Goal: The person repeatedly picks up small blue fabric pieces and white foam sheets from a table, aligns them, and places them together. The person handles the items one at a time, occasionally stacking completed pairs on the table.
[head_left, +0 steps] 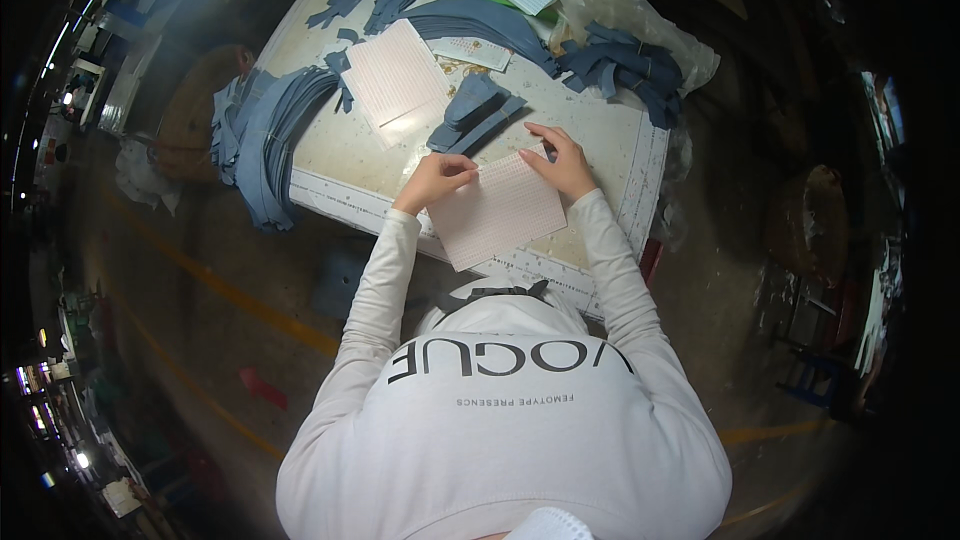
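Observation:
A pale pink sheet with rows of fine print, apparently labels [497, 212], lies in front of me, its lower corner over the table's near edge. My left hand [440, 181] pinches thumb and forefinger together at the sheet's upper left edge. At the upper right edge, my right hand [566, 164] has its thumb on the sheet and its forefinger stretched past it; the other fingers are partly hidden. Just beyond both hands lies a small stack of folded blue-grey fabric pieces [476, 112]. Further left, more pink printed sheets [397, 75] lie overlapping.
A white worktable [330, 155] with ruler-like edge markings carries it all. Bundled blue-grey fabric strips [262, 140] hang over its left edge. Other bundles [625, 68] lie at the right and along the back [480, 20]. Clear plastic [600, 0] is heaped at the back right.

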Action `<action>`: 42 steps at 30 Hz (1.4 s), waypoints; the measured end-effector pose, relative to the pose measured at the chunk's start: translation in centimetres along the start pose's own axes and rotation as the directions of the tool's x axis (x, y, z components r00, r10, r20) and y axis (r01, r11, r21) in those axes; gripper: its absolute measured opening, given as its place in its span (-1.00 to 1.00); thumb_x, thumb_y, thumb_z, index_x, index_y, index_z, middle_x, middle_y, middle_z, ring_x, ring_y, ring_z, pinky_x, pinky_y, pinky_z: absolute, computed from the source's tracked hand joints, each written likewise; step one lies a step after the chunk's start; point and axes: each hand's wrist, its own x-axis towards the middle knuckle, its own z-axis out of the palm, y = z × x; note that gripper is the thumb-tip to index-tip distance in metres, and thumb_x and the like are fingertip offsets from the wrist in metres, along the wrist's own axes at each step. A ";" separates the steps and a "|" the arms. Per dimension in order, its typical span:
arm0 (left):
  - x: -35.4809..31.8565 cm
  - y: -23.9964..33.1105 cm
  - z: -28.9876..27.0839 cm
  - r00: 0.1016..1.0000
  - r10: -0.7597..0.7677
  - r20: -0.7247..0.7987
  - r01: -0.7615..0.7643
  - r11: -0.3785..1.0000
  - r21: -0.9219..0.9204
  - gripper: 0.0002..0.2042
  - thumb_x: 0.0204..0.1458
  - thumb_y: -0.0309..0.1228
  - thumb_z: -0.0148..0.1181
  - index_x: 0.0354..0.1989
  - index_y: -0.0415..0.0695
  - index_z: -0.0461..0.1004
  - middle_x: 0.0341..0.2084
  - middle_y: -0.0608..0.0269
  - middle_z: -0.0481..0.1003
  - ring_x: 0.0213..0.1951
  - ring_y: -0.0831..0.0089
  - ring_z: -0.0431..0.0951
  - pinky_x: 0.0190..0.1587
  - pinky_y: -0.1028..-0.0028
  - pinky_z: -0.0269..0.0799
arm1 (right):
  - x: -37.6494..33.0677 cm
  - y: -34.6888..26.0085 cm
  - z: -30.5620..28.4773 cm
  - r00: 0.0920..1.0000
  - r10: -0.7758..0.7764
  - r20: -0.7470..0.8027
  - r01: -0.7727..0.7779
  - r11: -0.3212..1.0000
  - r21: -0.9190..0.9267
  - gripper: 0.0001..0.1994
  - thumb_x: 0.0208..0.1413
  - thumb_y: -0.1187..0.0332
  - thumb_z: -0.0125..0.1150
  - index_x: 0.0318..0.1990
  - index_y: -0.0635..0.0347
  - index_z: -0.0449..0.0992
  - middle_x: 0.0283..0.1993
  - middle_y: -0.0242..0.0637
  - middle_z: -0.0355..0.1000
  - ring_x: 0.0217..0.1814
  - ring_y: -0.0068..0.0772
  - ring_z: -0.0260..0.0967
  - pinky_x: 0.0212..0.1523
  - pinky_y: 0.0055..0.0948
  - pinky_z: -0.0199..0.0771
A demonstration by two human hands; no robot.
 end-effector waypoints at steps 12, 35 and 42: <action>0.7 0.3 0.2 0.998 0.029 0.048 -0.032 0.998 0.060 -0.85 -0.04 -0.43 0.37 -0.34 -0.23 0.62 -0.50 0.37 0.56 -0.45 0.67 0.48 -0.36 0.65 0.38 | -1.1 1.0 -0.5 0.939 0.241 0.244 -0.327 0.844 0.425 -0.44 -0.04 0.58 0.32 0.19 0.12 0.39 -0.20 -0.24 0.47 -0.25 -0.59 0.44 -0.20 -0.66 0.44; 0.5 4.5 0.3 0.973 0.146 0.181 -0.156 0.987 0.042 -0.85 0.05 -0.41 0.29 -0.40 -0.28 0.61 -0.55 0.38 0.55 -0.46 0.69 0.46 -0.33 0.64 0.40 | -2.6 -5.2 -1.6 0.930 -0.361 -0.069 0.340 0.916 -0.212 -0.87 -0.09 0.46 0.32 -0.32 0.12 0.57 -0.24 -0.36 0.46 -0.09 -0.28 0.40 -0.09 -0.37 0.44; 0.6 4.6 0.2 0.970 0.130 0.204 -0.138 0.990 0.023 -0.85 0.06 -0.41 0.28 -0.40 -0.27 0.60 -0.54 0.38 0.56 -0.44 0.68 0.48 -0.31 0.64 0.42 | -2.5 -4.7 -1.1 0.915 -0.396 -0.083 0.367 0.899 -0.239 -0.90 -0.12 0.47 0.34 -0.38 0.14 0.56 -0.27 -0.36 0.47 -0.10 -0.30 0.40 -0.09 -0.35 0.44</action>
